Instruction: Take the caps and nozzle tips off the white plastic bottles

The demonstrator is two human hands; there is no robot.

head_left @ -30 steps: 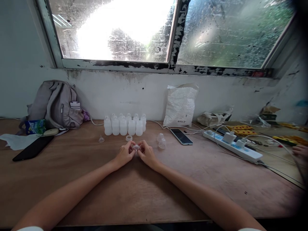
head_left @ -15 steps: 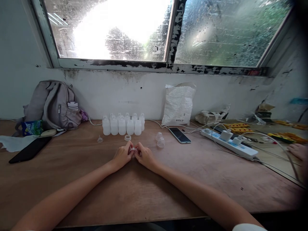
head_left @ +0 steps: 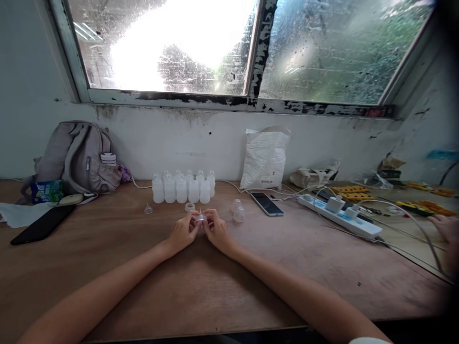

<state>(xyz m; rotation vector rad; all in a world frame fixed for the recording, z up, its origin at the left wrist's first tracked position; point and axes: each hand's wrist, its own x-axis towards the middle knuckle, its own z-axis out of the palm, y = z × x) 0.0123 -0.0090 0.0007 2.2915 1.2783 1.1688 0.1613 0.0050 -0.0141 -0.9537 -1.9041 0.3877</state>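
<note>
My left hand (head_left: 184, 229) and my right hand (head_left: 217, 232) meet over the middle of the table, fingers closed on opposite sides of a translucent baby bottle collar ring (head_left: 201, 218). A thin pointed tip rises from it, probably a nipple's; how it sits in the ring is hard to tell. Just behind my left fingertips lies another collar ring (head_left: 190, 207). A clear silicone nipple (head_left: 148, 209) stands farther left. Two clear bottle caps (head_left: 238, 214) rest to the right of my hands. Behind all this, several frosted baby bottles (head_left: 181, 190) stand in rows.
A grey backpack (head_left: 77, 160), a black phone (head_left: 43, 224) and a snack packet (head_left: 47, 191) lie left. Toward the right are a white mailing bag (head_left: 265, 160), another phone (head_left: 267, 204), a power strip (head_left: 340, 217) with cables, and another person's hand (head_left: 444, 227).
My fingers have turned the collar ring, so a thin tip now shows above it. Both hands keep their hold. The view has shifted slightly.
</note>
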